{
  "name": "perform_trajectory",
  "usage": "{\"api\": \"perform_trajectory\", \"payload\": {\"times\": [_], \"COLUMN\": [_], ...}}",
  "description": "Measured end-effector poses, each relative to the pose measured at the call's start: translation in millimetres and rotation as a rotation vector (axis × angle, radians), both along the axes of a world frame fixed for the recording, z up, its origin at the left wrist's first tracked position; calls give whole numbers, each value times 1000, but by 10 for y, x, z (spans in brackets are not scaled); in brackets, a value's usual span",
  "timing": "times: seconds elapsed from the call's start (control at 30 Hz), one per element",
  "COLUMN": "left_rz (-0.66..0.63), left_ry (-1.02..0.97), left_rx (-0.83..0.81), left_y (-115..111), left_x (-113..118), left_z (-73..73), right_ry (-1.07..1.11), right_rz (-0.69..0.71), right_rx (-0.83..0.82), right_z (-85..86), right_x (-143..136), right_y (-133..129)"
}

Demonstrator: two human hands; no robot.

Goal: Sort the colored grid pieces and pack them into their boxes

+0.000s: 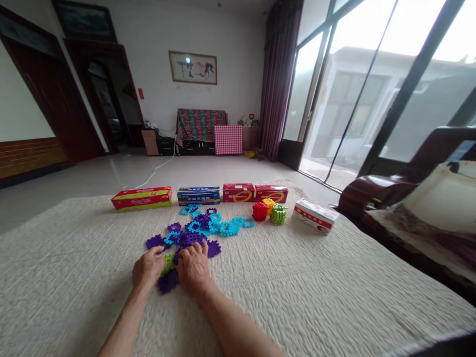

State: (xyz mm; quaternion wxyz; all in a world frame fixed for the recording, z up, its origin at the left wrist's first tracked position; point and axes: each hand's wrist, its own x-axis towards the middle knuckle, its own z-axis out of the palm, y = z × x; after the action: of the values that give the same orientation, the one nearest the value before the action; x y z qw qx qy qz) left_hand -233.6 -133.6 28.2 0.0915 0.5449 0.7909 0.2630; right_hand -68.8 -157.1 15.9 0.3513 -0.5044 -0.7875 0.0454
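Purple tiles (193,238) and light blue tiles (226,228) with notched edges lie in a loose pile on the quilted cover. My left hand (148,267) is at the pile's near left side, thumb and forefinger closed at a purple tile (155,242); what exactly it pinches is too small to tell. Beside it, my right hand (194,265) rests over the near purple tiles with its fingers bent down, their tips partly hidden. Between the hands lies a green tile (168,263), with a dark purple tile (168,282) just nearer.
Behind the pile stand a red-yellow box (142,199), a blue box (198,196) and two red boxes (238,193). Red (260,211), yellow and green (278,215) blocks sit to the right, near a white-red box (316,216). A wooden chair (366,186) is at the far right.
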Motion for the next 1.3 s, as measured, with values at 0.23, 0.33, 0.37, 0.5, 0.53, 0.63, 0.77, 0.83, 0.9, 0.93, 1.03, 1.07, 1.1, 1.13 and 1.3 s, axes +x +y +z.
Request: {"api": "perform_trajectory", "payload": {"times": [0.23,0.33,0.37,0.5,0.53,0.63,0.77,0.83,0.9,0.93,1.03,1.07,1.1,1.13,1.3], "left_rz": [138,2,-50,-251,-286,-384,-490,-552,-623,-640,-589,-562,-545,-542,-601], "left_ry": [38,-192,-261,-546,-609,-816,-1071,-1118,-1075,-1015,-712,-596,-489,-397,-175], "left_rx": [258,303,311,294,269,159,4,-61,-86,-67,147,246,338,416,599], "left_y": [-29,46,93,325,377,492,601,666,743,784,897,926,951,971,1049], "left_x": [72,370,513,1226,1418,1948,2446,2600,2701,2737,2801,2816,2829,2842,2879], "left_z": [273,319,303,159,125,74,80,69,32,7,-63,-76,-83,-85,-131], "right_ry": [202,397,436,434,413,362,375,398,419,429,444,442,436,425,313], "right_rz": [55,100,103,102,108,126,112,111,97,78,-17,-52,-82,-106,-153], "right_rx": [36,114,123,113,106,103,102,92,107,119,141,135,125,112,27], "right_z": [38,67,73,81,82,94,118,121,109,98,50,34,18,3,-75], "right_x": [54,274,390,988,1146,1569,1964,2104,2218,2267,2380,2406,2425,2438,2409], "right_y": [-9,12,31,133,155,206,286,337,387,410,464,479,493,505,521]}}
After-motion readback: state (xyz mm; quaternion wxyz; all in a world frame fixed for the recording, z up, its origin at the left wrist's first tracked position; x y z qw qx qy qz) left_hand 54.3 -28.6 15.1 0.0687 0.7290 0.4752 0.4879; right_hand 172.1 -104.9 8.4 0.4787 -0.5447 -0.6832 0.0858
